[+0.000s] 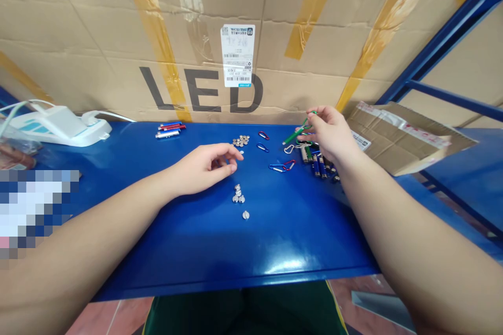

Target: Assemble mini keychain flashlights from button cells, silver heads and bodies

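My right hand [324, 133] pinches a small green tube, a mini flashlight [293, 137], by its green carabiner end, tilted above the table. Beneath that hand lies a pile of small flashlights [320, 165] in blue, green and silver, partly hidden by it. My left hand [214, 167] hovers palm inward over the table, fingers loosely curled and apart from the thumb, holding nothing. Right by its fingertips is a single button cell [241, 152], with a cluster of button cells [241, 141] just behind. Several silver screw caps [238, 196] sit in front of it.
Loose carabiners [277, 167] lie between my hands on the blue table [188, 241]. A few finished-looking tubes [170, 130] rest at the back left, beside a white power strip [65, 128]. An open carton [401, 136] stands right; a large cardboard box [298, 84] walls the back.
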`<state>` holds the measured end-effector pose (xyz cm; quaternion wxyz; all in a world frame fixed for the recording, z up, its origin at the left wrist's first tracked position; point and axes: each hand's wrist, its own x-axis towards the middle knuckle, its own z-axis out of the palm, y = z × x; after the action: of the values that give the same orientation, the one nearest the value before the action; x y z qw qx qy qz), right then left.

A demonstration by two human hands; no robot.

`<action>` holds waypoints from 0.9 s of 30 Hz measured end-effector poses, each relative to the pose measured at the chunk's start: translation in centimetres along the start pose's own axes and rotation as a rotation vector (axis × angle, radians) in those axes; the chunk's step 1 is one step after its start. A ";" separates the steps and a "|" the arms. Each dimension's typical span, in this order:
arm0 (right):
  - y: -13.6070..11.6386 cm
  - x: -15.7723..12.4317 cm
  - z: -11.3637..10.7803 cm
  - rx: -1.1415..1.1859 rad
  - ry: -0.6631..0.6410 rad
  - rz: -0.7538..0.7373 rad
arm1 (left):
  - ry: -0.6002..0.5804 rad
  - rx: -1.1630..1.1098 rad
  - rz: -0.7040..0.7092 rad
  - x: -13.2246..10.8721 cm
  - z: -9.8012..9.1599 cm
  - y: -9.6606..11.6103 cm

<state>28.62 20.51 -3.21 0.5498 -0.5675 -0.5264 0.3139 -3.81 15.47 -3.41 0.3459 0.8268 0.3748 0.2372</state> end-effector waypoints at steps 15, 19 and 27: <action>2.0 0.5 -0.7 -0.352 0.026 -0.270 | -0.024 0.051 0.013 0.0 -0.1 0.4; 2.4 0.9 -0.9 -0.437 0.059 -0.376 | -0.031 0.052 0.007 0.0 -0.1 0.5; 2.5 0.6 -0.2 -0.474 0.006 -0.301 | -0.043 0.052 0.004 0.0 -0.1 0.6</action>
<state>29.58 21.37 -5.42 0.4435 -0.5968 -0.6619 0.0952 -3.58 15.26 -2.90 0.3317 0.8412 0.3716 0.2104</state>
